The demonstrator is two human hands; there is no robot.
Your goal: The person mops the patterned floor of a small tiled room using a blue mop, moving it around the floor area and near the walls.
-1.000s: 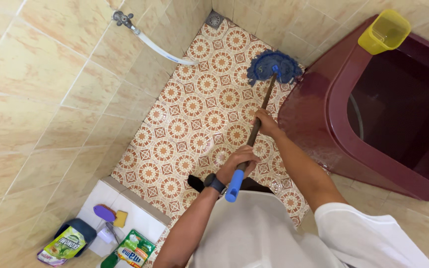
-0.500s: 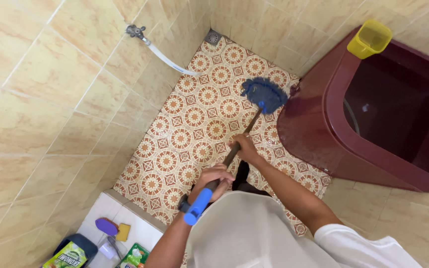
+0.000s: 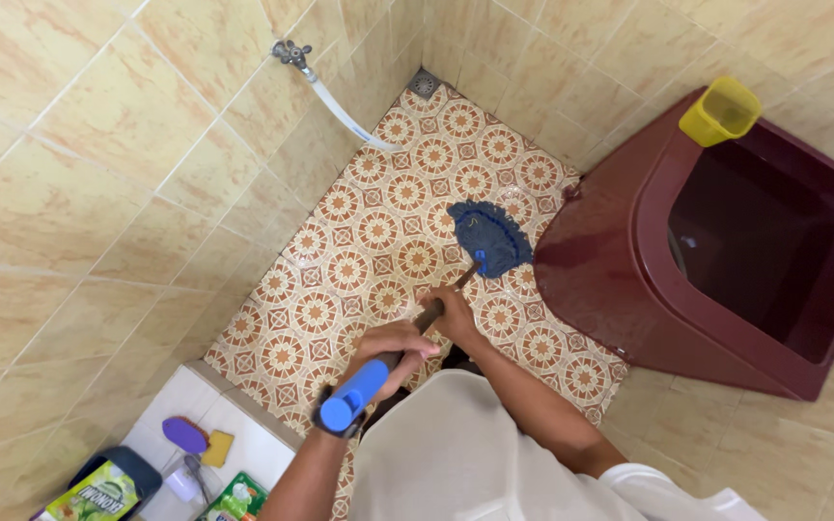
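Observation:
I hold a mop with both hands. Its blue string head [image 3: 490, 235] rests on the patterned floor tiles [image 3: 378, 232], close to the maroon water tub [image 3: 629, 260]. My left hand [image 3: 390, 347] grips the dark handle near its blue end grip [image 3: 352, 394]; a dark watch sits on that wrist. My right hand [image 3: 453, 314] clasps the handle further down, nearer the mop head.
A tap [image 3: 291, 51] with a white hose [image 3: 345, 113] hangs on the left wall. A floor drain [image 3: 424, 84] sits in the far corner. A yellow dipper [image 3: 721, 111] rests on the tub's rim. Cleaning pouches, a purple brush and a yellow sponge [image 3: 216, 448] lie on a white ledge.
The mop head has been pulled back toward me across the floor, away from the far corner. Both hands drew back with the handle.

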